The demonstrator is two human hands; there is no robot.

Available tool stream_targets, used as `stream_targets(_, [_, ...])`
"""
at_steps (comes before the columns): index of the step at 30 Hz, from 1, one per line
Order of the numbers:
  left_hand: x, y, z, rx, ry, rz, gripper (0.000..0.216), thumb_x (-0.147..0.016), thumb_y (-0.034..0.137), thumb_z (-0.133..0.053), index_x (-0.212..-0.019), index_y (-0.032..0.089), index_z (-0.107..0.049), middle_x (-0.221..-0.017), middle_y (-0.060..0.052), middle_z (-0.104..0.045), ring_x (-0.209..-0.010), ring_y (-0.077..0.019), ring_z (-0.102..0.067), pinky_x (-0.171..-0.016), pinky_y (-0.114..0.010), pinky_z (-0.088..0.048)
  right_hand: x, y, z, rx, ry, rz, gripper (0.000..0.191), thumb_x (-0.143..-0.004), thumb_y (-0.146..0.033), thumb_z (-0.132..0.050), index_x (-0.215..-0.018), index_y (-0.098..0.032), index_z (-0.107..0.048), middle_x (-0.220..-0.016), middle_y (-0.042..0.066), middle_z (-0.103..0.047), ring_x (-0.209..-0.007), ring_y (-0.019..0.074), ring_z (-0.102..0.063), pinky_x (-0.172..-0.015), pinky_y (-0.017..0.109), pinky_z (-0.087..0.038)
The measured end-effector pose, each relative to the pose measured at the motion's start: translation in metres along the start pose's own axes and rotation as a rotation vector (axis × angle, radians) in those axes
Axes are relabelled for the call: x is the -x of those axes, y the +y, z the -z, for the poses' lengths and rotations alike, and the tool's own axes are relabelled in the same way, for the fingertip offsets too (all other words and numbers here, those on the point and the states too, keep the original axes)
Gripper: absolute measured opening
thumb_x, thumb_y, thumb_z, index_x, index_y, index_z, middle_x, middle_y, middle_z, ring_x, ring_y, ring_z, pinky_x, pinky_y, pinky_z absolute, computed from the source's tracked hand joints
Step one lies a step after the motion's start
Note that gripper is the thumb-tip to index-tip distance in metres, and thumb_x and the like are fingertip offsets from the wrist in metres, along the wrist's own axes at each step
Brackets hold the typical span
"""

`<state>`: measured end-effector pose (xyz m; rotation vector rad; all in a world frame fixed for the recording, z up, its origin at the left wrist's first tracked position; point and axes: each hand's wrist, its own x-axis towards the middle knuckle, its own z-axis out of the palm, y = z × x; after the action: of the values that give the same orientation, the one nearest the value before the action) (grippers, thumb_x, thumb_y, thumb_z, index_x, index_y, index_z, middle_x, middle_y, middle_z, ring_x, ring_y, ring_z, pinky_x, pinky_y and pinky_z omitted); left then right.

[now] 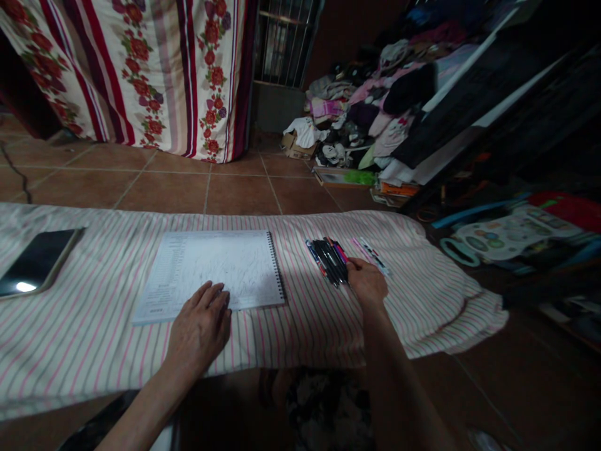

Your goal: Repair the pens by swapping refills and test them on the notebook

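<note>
A spiral-bound notebook (pixel 216 269) lies open on a pink-striped cloth (pixel 94 319) spread over the floor. My left hand (pixel 200 329) rests flat on the notebook's near edge, fingers stretched out. My right hand (pixel 367 282) reaches to a bundle of pens (pixel 328 258) just right of the notebook, its fingers curled at the pens' near ends. Whether the fingers grip the pens is hard to make out. Two more pens (pixel 373 254) lie apart to the right of the bundle.
A dark phone (pixel 35 262) lies on the cloth at the far left. A floral mattress (pixel 141 69) leans upright behind. A heap of clothes (pixel 366 106) and dark furniture (pixel 507 94) fill the right side, with a toy board (pixel 502 238) below. Tiled floor (pixel 235 188) lies between.
</note>
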<state>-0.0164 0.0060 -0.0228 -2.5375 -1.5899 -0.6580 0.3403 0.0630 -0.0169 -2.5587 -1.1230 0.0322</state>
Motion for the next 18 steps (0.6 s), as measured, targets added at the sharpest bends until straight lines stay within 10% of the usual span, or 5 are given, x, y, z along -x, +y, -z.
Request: stream_targets(18, [0.0, -0.001, -0.001, -0.004, -0.003, -0.001, 0.03, -0.085, 0.02, -0.046, -0.108, 0.01, -0.063, -0.117, -0.013, -0.065, -0.117, -0.0302, -0.053, -0.095, -0.045, -0.05, 0.001, -0.009, -0.007, -0.043, -0.031, 0.055, 0.039, -0.085, -0.032, -0.044, -0.117, -0.023, -0.064, -0.113, 0.011, -0.066, -0.103, 0.0272, -0.061, -0.086, 0.037, -0.046])
